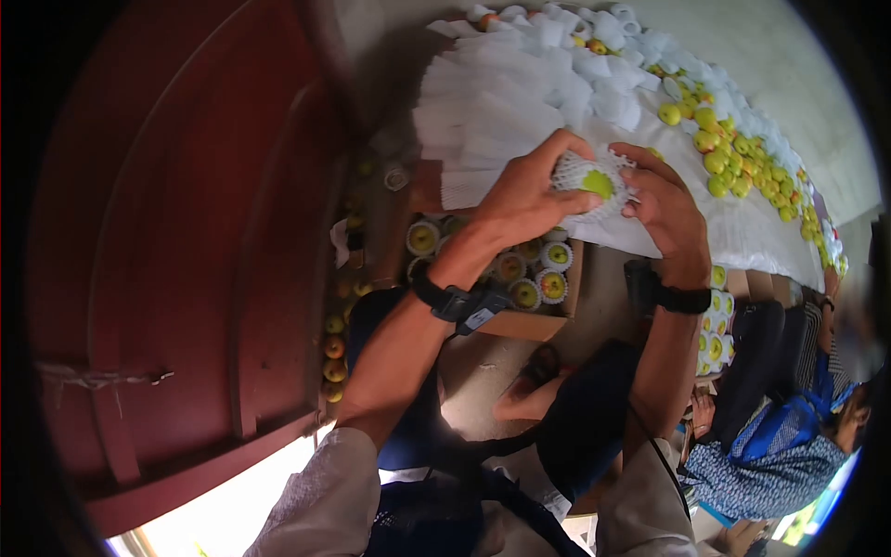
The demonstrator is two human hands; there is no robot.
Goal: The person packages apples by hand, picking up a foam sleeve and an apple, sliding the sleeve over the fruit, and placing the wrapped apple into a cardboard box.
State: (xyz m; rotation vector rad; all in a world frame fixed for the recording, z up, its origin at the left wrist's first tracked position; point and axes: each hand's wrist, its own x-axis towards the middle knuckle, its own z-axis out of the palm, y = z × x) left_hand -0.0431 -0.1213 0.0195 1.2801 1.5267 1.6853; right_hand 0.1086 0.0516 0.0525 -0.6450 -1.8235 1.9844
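Note:
A green apple point(597, 185) sits inside a white foam net point(574, 173) between my two hands, above the edge of a white-covered surface. My left hand point(538, 188) grips the net from the left, thumb across its front. On the right side, my right hand point(657, 197) has its bent fingers on the same net. Below my left forearm, a cardboard box point(524, 324) holds several apples in foam nets point(552, 286), seen from above. Flattened white foam nets point(492, 121) lie in a large heap behind my hands.
Many loose yellow-green apples point(733, 162) lie along the right of the white sheet point(668, 227). A red door point(186, 232) stands at the left, with apples point(334, 347) beside it. Another person point(780, 464) sits at the right, near a box of netted apples point(715, 348).

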